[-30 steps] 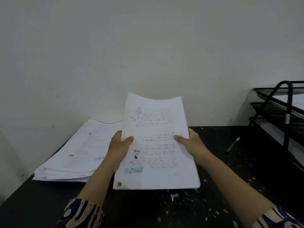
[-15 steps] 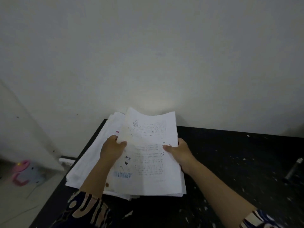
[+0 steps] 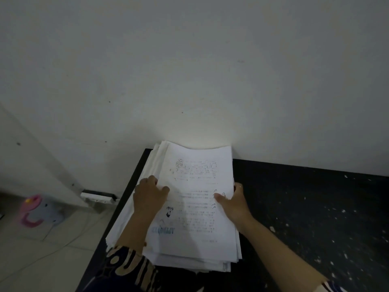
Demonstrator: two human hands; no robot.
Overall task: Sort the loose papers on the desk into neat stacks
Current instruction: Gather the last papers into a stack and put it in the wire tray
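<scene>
Papers (image 3: 195,207): thick white stack, desk's (image 3: 305,207) left corner. Left hand (image 3: 148,197) and right hand (image 3: 233,202) pinch opposite long edges. Likely limp, slippery; hold both sides.

Both forearms reach forward, patterned sleeves at the elbows. The left hand (image 3: 148,196) grips the paper stack (image 3: 195,207) at its left edge, thumb on top; the right hand (image 3: 232,204) grips the right edge, thumb pressed flat on the top sheet.
</scene>
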